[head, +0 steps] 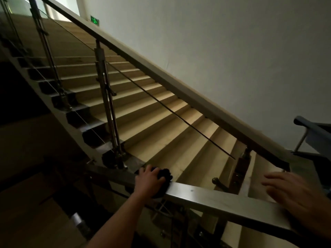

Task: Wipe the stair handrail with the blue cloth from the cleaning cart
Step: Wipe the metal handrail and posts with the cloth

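Observation:
A flat metal handrail [223, 198] crosses the lower part of the head view from left to lower right. My left hand [147, 180] presses a dark bunched cloth [164, 176] onto the top of this rail; in the dim light the cloth looks almost black. My right hand [293, 196] hovers blurred over the rail's right part, fingers spread, holding nothing. A second, sloping handrail [161, 76] runs up the flight of stairs from lower right to upper left.
Beige stair treads [146, 122] rise behind the rail, with metal posts [105, 97] and glass panels. A white wall [232, 51] stands to the right. A grey cart-like frame [311, 133] juts in at the right edge. A green exit sign [94, 20] glows above.

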